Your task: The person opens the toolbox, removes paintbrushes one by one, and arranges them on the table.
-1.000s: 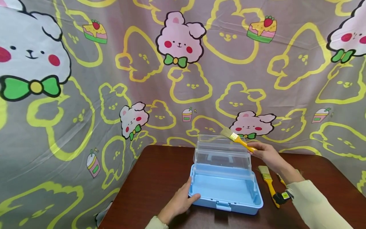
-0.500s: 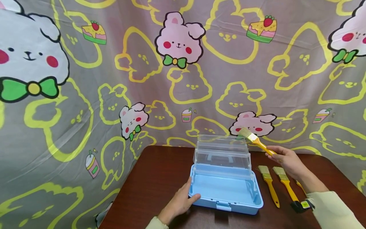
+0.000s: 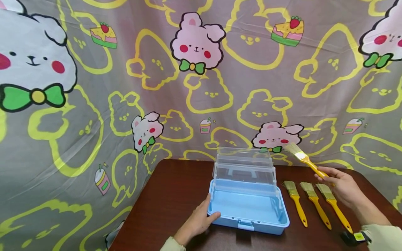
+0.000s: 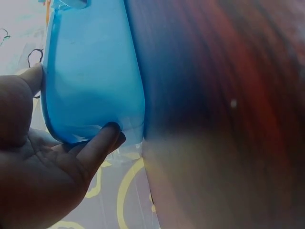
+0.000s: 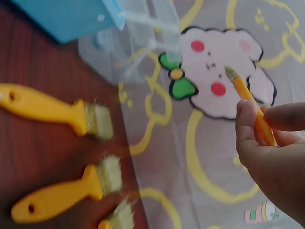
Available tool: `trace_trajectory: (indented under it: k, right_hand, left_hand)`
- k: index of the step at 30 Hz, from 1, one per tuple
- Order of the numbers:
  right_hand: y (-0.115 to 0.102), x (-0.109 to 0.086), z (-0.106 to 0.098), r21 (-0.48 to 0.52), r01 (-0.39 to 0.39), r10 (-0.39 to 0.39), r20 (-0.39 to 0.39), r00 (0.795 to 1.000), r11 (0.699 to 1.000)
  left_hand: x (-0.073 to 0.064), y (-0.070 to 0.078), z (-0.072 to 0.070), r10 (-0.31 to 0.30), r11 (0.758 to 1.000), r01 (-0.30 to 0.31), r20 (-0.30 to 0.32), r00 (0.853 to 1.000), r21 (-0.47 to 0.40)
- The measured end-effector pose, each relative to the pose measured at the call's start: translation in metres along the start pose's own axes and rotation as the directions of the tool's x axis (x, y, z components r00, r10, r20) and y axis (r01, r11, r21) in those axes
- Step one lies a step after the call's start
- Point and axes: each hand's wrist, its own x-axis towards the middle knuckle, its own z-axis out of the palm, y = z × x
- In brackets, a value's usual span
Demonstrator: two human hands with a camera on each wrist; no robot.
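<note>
A light-blue plastic toolbox [image 3: 226, 222] stands on the table with its clear lid and trays [image 3: 243, 160] folded up at the back. My left hand [image 3: 197, 217] grips its front left corner, thumb at the front rim, fingers curled along the end wall [image 4: 95, 71] in the left wrist view. Over the table's right side, my right hand [image 3: 347, 186] pinches the yellow handle of a paintbrush [image 3: 309, 164], bristles up and to the left. Below it lie three similar brushes: a left one [image 3: 296, 204], a middle one [image 3: 316, 205] and a right one [image 3: 336, 208].
The dark red-brown wooden table [image 3: 166, 195] extends left of the toolbox. Behind it hangs a grey curtain [image 3: 213, 101] printed with cartoon bears, close to the table's far edge. A black strap device [image 3: 353, 238] sits at my right wrist.
My right hand has carried the paintbrush rightward and slightly down, away from the toolbox, uncovering the brushes on the table. My left hand and the toolbox have stayed put.
</note>
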Motion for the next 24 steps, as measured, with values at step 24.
trace_trajectory:
  k: [24]
  right_hand:
    - [0.06,-0.034,-0.085,-0.18,-0.137,0.098,-0.21,0.973,0.974]
  left_hand:
    - [-0.001,0.001,0.0,0.004,1.0,-0.004,-0.005,1.0,-0.005]
